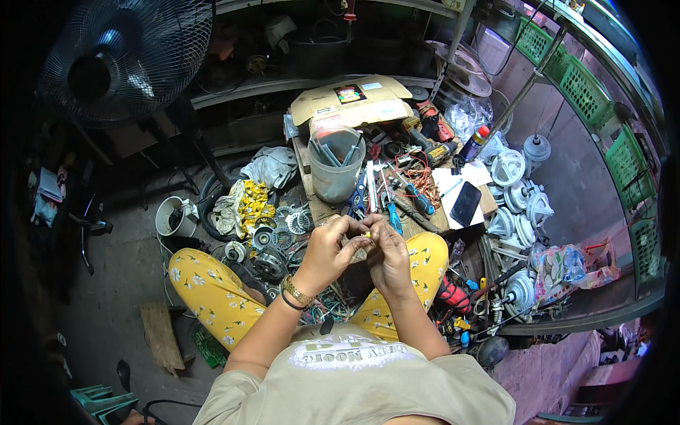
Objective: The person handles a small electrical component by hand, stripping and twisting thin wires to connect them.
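Note:
My left hand (333, 248) and my right hand (386, 251) meet in front of me, both with fingers pinched round a small yellow piece (367, 235), too small to make out clearly. Just beyond them lie blue-handled pliers (393, 218) and other hand tools on a low wooden board, beside a cloudy plastic bucket (335, 173) with long items in it. A black phone (465, 203) rests on white paper to the right of my hands. Round metal parts (269, 263) lie on the floor to the left of my hands.
A standing fan (127, 57) is at upper left, a white bucket (176, 217) below it. Folded cardboard (348, 99) lies at the back. White round housings (522, 290) crowd the right beside a metal shelf with green baskets (629, 166). Yellow plastic parts (256, 202) are heaped left of centre.

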Demonstrator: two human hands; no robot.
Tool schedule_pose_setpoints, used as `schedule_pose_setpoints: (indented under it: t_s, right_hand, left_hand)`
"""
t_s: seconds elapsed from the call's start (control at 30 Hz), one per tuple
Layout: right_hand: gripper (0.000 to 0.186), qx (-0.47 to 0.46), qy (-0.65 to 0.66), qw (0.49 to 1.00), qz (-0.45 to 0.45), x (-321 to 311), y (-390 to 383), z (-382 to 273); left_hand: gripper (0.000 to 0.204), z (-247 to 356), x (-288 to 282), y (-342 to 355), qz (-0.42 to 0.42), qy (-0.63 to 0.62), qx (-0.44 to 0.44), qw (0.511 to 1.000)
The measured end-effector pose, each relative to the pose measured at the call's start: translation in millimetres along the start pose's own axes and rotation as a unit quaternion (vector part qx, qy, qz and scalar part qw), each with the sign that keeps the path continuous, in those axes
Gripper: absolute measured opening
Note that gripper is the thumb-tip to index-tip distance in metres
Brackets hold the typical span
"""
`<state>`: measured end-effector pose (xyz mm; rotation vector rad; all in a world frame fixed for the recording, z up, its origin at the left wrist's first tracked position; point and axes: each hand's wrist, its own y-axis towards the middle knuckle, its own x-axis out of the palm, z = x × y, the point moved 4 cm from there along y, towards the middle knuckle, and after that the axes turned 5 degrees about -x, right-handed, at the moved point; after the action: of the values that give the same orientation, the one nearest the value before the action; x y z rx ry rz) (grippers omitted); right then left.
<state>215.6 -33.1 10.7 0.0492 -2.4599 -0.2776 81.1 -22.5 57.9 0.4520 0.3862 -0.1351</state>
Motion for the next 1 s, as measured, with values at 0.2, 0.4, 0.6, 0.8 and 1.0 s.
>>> schedule_pose_setpoints:
  t_s: [0.2, 0.4, 0.6, 0.8, 1.0]
  right_hand:
    - [0.047, -0.078, 0.254, 0.955, -0.133, 17, 23, -77]
    - [0.040, -0.161, -0.556, 0.814, -0.054, 17, 27, -70]
    - [0.008, -0.130, -0.524, 0.835, -0.107, 17, 30, -38]
    - [0.006, -0.092, -0.441, 0.887, -0.105, 14, 29, -18]
    - [0.009, 0.028, -0.234, 0.972, 0.008, 7, 19, 3]
  left_hand:
    - [0.014, -21, -8, 6, 0.041, -0.040, -0.038, 0.998]
    - [0.013, -21, -16, 15, 0.051, -0.061, -0.047, 0.996]
    - [0.014, -22, -17, 13, 0.053, -0.103, -0.058, 0.992]
    - [0.014, -22, -21, 17, 0.024, -0.060, -0.023, 0.998]
    - [0.018, -19, -26, 20, 0.043, 0.079, 0.086, 0.992]
